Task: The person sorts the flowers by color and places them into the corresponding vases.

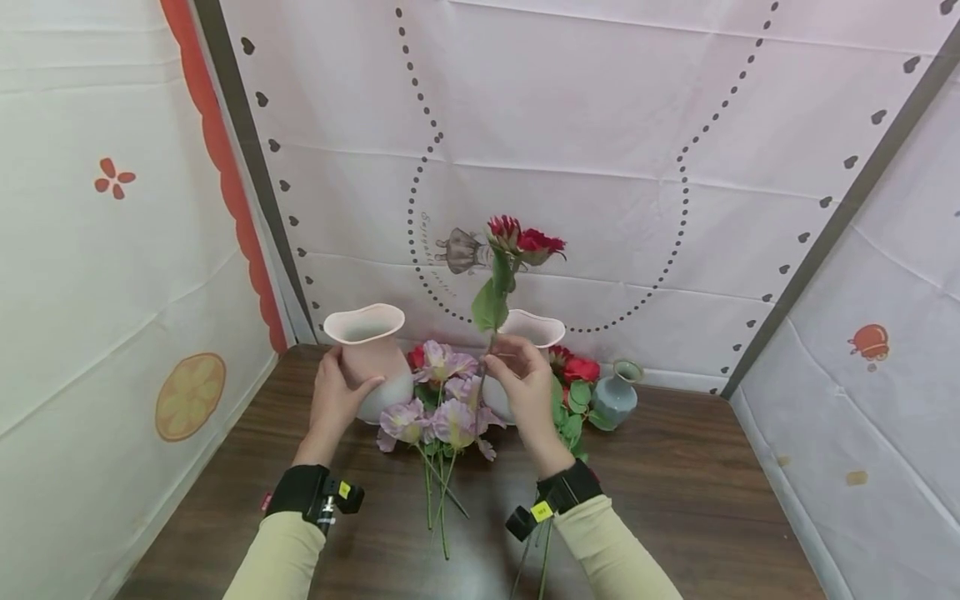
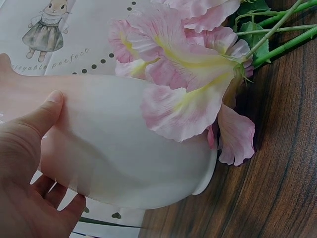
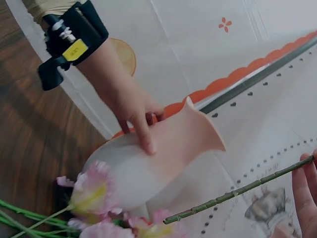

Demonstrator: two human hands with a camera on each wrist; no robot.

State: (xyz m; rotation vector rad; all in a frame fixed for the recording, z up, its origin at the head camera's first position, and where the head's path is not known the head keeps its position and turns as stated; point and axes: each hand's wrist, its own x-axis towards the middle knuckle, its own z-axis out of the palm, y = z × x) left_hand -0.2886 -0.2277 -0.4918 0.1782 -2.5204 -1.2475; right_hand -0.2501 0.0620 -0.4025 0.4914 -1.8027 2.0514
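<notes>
My left hand (image 1: pixel 335 406) grips a pink-and-white vase (image 1: pixel 371 357) with a wavy rim, thumb on the near side and fingers round the far side of its narrowed neck. The vase stands upright at the back left of the table. Between the thumb and fingers of my right hand (image 1: pixel 527 389) is the stem of a red flower (image 1: pixel 538 243), held upright with two blooms and green leaves on top. Its bare lower stem (image 3: pixel 237 191) points down past the fingers in the right wrist view. A second pink-and-white vase (image 1: pixel 536 325) is partly hidden behind that hand.
Pinkish-lilac flowers (image 1: pixel 453 422) lie between the two vases, stems toward the front of the wooden table (image 1: pixel 375 533). More red flowers (image 1: pixel 581 369) with green leaves lie to the right, beside a small blue-grey vase (image 1: pixel 617 400). Printed cloth walls (image 1: pixel 570 100) enclose the table.
</notes>
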